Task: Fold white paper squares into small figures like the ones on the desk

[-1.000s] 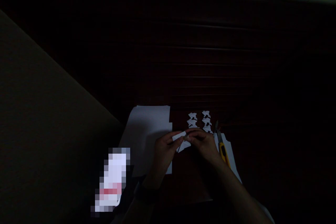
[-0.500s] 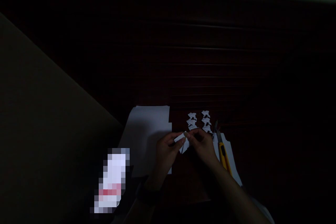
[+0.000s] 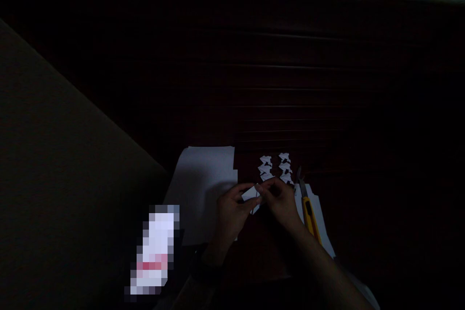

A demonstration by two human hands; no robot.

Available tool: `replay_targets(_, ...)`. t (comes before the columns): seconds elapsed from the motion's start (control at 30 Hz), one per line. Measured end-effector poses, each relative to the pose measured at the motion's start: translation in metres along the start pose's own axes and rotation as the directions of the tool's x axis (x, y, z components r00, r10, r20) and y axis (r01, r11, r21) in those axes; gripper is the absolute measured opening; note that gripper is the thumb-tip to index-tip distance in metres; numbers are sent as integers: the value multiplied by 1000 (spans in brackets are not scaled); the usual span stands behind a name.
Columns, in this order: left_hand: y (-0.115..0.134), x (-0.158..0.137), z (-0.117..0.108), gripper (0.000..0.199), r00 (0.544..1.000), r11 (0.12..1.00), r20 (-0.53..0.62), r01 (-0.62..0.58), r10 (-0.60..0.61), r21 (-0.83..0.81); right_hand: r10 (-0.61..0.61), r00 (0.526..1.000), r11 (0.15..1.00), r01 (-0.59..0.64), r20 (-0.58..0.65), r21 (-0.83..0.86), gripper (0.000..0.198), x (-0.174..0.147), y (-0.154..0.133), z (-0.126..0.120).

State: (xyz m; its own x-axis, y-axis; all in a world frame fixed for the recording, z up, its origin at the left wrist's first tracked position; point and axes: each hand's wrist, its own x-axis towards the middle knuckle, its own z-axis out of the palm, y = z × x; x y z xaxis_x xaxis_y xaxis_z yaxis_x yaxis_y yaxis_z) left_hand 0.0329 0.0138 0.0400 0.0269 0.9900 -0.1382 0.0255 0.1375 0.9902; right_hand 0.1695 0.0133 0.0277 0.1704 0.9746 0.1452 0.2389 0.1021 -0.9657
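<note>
A small piece of folded white paper (image 3: 250,193) is held between my two hands, above the dark surface. My left hand (image 3: 231,207) pinches it from the left, with the thumb on its lower edge. From the right, my right hand (image 3: 279,201) grips the upper part near a crease, fingers closed. Just beyond my hands lie several small folded paper figures (image 3: 266,168) in two columns; the second column (image 3: 285,167) is on the right. The fingers hide part of the paper, and the light is dim.
White paper sheets (image 3: 203,169) lie to the left. A yellow utility knife (image 3: 310,215) rests on more white paper (image 3: 325,223) at the right, beside a dark pointed tool (image 3: 299,173). A bright pixelated object (image 3: 154,247) is at lower left. A pale wall (image 3: 54,131) slopes along the left.
The folded paper has turned slightly between my fingers, and my left thumb has shifted a little to the right. Everything else stays in place.
</note>
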Motion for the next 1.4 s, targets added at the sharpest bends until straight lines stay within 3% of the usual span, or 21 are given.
replay_targets(0.27,-7,5,-3,36,996,991,86,6,5,-132,23,999,996,-26,36,86,9,0,0,-1)
replay_targets(0.6,-8,5,-8,34,997,983,69,41,-28,-180,80,988,957,-113,134,265,17,1,5,-4)
replay_targets(0.83,-9,5,-7,36,994,987,102,63,-48,-148,117,978,927,-171,174,335,18,2,11,-6)
replay_targets(1.13,-17,8,-11,44,962,980,245,155,-120,-127,207,934,837,-324,291,441,24,4,13,-13)
replay_targets(1.4,-10,6,-9,41,971,991,224,106,-87,-76,267,934,829,-348,239,437,28,6,19,-13)
